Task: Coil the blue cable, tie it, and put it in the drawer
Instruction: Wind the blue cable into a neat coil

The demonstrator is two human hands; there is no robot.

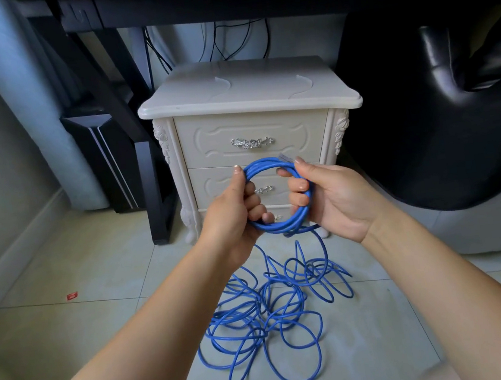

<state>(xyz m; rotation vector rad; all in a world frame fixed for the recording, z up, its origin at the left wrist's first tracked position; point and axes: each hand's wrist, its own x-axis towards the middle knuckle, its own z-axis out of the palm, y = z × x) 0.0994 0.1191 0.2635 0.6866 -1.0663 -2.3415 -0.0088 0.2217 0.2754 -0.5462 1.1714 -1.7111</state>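
Step in hand: coiling, well short of done. Most of the blue cable [271, 316] lies on the floor tiles [89, 351] close in front of the person, a loose tangle of overlapping loops. One strand rises from it to the hands.

Above the tangle, a coil [266, 165] of a few turns is held in the air between both hands.
- Left hand [231, 220]: grips the coil's left side, fingers [254, 203] curled through the ring, thumb up on the top arc.
- Right hand [339, 201]: grips the right side, fingers [297, 185] curled round the turns, thumb beside the clear plug [286, 157] at the top.

Next move, as I judge it: one hand clamps the turns while the other pulls slack up off the floor and lays on another loop. The tangle will likely snag, so loops need shaking free. No tie is in view.

Behind the coil stands a white nightstand [247, 95] with every drawer closed, top drawer [206, 144] included. It will take a free hand to open one.

Further back are a black chair [453, 101] on the right and a dark desk [219, 1] above.

Writing: none readable. The red scrap [72, 295] on the floor at left is too small to read.
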